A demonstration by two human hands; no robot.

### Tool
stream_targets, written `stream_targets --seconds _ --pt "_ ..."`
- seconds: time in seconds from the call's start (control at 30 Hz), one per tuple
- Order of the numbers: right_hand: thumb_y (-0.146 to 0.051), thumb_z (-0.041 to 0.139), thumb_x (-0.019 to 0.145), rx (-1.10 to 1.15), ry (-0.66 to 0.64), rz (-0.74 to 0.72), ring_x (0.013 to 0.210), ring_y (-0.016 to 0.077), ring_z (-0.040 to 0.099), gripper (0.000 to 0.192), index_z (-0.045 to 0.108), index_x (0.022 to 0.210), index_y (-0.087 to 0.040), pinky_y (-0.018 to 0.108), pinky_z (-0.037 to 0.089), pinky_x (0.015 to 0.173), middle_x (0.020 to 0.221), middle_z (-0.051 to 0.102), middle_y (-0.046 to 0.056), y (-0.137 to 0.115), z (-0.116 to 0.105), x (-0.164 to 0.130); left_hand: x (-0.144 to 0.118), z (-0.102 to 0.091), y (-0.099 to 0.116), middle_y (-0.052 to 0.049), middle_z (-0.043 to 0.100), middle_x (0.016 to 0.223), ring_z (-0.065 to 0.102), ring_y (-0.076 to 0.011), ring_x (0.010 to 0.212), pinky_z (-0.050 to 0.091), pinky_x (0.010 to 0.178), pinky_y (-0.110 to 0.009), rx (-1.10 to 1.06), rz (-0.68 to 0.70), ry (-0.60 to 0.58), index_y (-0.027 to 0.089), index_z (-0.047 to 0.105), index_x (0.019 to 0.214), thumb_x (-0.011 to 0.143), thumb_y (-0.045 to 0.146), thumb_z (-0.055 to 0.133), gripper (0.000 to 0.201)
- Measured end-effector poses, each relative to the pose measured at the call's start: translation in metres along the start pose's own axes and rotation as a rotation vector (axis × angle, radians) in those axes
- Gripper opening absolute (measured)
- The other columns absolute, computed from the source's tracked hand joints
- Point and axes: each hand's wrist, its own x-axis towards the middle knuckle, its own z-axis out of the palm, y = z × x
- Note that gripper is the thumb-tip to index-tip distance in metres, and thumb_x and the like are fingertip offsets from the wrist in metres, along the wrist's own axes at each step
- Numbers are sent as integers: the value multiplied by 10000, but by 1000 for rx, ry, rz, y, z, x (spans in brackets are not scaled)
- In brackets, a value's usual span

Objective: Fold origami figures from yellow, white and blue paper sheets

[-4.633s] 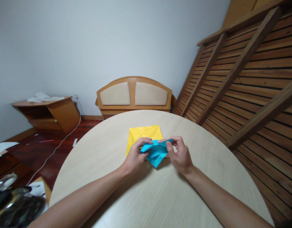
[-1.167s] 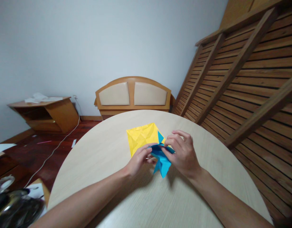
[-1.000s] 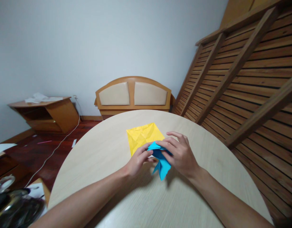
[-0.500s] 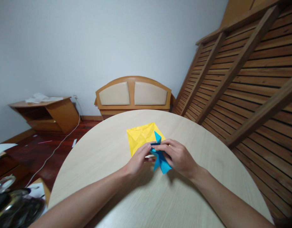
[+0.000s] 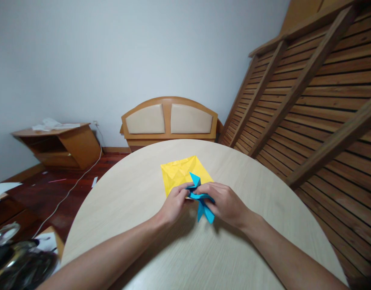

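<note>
Both hands hold a folded blue origami paper (image 5: 206, 212) just above the table. Pointed flaps stick out from it, one away from me and two toward me. My left hand (image 5: 175, 202) is closed on its left side, with the thumb near the fold. On the other side, my right hand (image 5: 226, 203) pinches the paper, its fingers laid over the middle; the fingertips beneath are partly hidden. Beyond the hands a creased yellow sheet of paper (image 5: 183, 171) lies on the table, its near edge covered by the hands and the blue paper.
The round pale wooden table (image 5: 125, 193) fills the foreground. A headboard (image 5: 167, 117) stands behind it, and a slatted wooden frame (image 5: 294, 92) leans at the right. To the left are a low cabinet (image 5: 77, 151) with papers and a white cable (image 5: 73, 188) on the floor.
The blue paper has turned between my hands, its far point swinging left and lower. My right hand's fingers have shifted over the fold. The yellow sheet has stayed put.
</note>
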Motion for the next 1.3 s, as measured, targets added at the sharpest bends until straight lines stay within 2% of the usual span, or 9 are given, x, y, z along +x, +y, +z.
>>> stream_targets --seconds 0.17,0.27,0.4,0.57,0.67,0.8,1.0,1.17,1.3 --pt "-68 588 842 35 -50 25 1043 206 669 269 630 1066 -209 383 552 927 1037 730 59 -1 0 0 -4 3 6 -80 730 1051 626 -251 1028 452 982 -380 82 134 64 165 733 954 836 279 528 262" --pt "-68 594 838 7 -4 36 1130 232 650 284 652 1073 -216 434 522 998 1078 741 54 -2 -2 2 -7 3 10 -65 713 1148 596 -252 1130 417 1029 -364 122 193 110 201 737 1034 864 291 534 279" --pt "-52 581 808 30 85 185 957 201 729 344 638 1095 -232 356 590 863 1050 755 38 -1 -4 1 -7 2 12 -61 717 1129 603 -247 1104 405 1032 -375 176 211 77 207 732 1042 893 287 507 281" --pt "-133 602 859 73 224 294 863 196 751 245 565 1075 -241 317 623 733 1012 762 42 3 2 -3 -4 0 8 -84 725 991 622 -242 942 456 920 -367 173 172 43 166 715 919 898 364 527 274" --pt "-128 587 883 7 312 214 944 212 737 133 537 944 -235 331 626 736 1051 747 78 5 3 -3 -1 0 5 -77 707 860 609 -223 826 480 819 -342 156 145 42 161 680 799 881 447 555 323" --pt "-68 525 908 -80 244 44 1039 207 707 194 573 788 -213 339 620 821 1155 714 95 2 -6 1 0 0 6 -78 697 816 611 -220 788 495 779 -341 74 99 46 156 663 760 852 519 576 385" --pt "-84 546 916 -133 176 -90 1098 224 686 252 711 1055 -213 349 626 873 1340 616 120 -2 -18 2 -2 0 9 -87 707 872 626 -222 828 501 808 -345 15 99 90 146 675 805 852 527 595 393" --pt "-118 621 864 -250 100 -69 1130 261 652 181 753 911 -232 411 624 844 1392 580 98 1 -18 3 -3 -1 8 -88 702 824 636 -224 804 509 801 -364 -15 67 93 142 658 761 846 556 596 427" --pt "-112 637 834 -223 77 -85 1141 254 625 205 756 928 -249 434 597 872 1377 587 91 3 -17 3 -2 -2 7 -91 704 831 636 -222 797 507 805 -372 -25 64 98 139 657 761 842 588 589 461"
